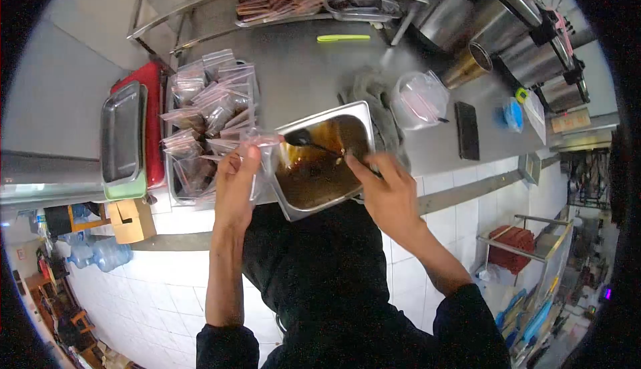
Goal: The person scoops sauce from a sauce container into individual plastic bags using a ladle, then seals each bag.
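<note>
My left hand [235,182] is closed on a clear plastic bag [262,143], its mouth toward the metal pan. In my right hand [387,185] is a black spoon [312,143], gripped by its handle. The spoon's bowl overlaps the bag's opening at the pan's left edge. Below it, the rectangular steel pan [365,123] holds a brown sauce, with streaks of it along the inner wall. Left of my left hand, a tray [251,79] is filled with several zip bags [217,112] of dark contents.
A grey cloth [380,109] lies right of the pan, beside a white tub [420,99] and a black phone [467,131]. Stacked trays [123,132] stand at the far left. A yellow-green pen-like item [343,38] lies under the rack shelf. Large steel pots [461,19] line the back right.
</note>
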### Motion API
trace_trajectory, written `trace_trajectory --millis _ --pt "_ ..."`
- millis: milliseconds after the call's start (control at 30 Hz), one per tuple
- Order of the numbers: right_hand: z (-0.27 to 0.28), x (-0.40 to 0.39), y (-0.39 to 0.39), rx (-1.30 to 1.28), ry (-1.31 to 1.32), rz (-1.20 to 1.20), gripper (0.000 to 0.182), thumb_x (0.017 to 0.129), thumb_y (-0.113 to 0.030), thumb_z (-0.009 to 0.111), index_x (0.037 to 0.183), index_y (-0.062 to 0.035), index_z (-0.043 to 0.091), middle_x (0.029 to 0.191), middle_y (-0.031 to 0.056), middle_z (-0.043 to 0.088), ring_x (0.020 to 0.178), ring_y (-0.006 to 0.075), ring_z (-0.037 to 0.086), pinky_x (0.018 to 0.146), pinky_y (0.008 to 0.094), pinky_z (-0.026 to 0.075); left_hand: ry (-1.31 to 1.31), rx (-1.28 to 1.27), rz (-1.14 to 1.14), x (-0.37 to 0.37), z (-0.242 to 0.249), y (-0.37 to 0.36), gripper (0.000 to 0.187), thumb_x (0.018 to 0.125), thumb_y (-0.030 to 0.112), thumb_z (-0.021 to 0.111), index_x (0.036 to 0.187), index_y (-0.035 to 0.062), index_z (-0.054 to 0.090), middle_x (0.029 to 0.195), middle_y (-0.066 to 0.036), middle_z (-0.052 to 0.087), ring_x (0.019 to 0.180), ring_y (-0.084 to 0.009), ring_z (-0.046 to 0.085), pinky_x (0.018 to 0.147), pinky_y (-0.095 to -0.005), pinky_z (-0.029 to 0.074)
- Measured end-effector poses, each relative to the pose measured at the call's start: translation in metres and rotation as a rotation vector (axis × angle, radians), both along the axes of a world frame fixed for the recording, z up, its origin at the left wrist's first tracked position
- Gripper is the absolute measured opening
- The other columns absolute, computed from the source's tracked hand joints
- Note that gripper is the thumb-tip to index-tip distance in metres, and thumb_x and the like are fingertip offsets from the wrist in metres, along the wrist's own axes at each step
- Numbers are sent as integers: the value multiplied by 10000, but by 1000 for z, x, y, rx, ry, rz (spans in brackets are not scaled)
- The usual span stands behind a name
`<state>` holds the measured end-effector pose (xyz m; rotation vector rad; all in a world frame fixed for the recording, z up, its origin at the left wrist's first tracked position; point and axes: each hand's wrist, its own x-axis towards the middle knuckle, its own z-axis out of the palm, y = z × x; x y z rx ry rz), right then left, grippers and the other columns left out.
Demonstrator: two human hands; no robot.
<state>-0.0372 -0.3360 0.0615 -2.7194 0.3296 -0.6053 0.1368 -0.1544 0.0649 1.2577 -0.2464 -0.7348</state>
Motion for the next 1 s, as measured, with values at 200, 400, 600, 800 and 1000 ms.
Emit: trace_trajectory --millis 200,400,600,800,1000 --pt "-9 -16 0 -30 61 125 401 781 -47 602 1178 -94 644 1006 88 532 869 270 604 753 381 534 -46 75 81 7 4 -7 421 906 374 689 1080 -8 658 992 -35 661 987 -124 551 952 -295 381" --pt "-29 -8 3 -55 43 86 326 827 -57 615 1147 -104 650 995 113 559 866 299 622 680 398 544 -28 260 174 14 -23 0 422 889 393 706 1052 4 670 973 -33 662 940 -108 559 916 -284 392" --pt "-15 -9 -11 1 75 -12 359 821 -39 609 1168 -118 658 956 102 584 820 296 633 693 386 551 -78 80 29 -2 25 -20 467 904 405 678 1131 -4 667 1053 -68 687 991 -123 587 959 -299 391" --pt "-2 -12 -6 24 64 -108 360 794 -26 608 1127 -134 694 987 73 554 860 247 623 675 378 552 -104 236 -118 10 46 -20 419 932 373 642 1127 3 672 1027 -63 693 970 -121 594 946 -308 413" --pt "1 3 1 -25 -12 59 375 750 -18 616 1105 -116 686 980 65 540 872 234 612 682 381 548 -201 288 -156 28 60 -27 464 908 458 652 1023 9 658 969 -46 630 923 -116 509 881 -279 382"
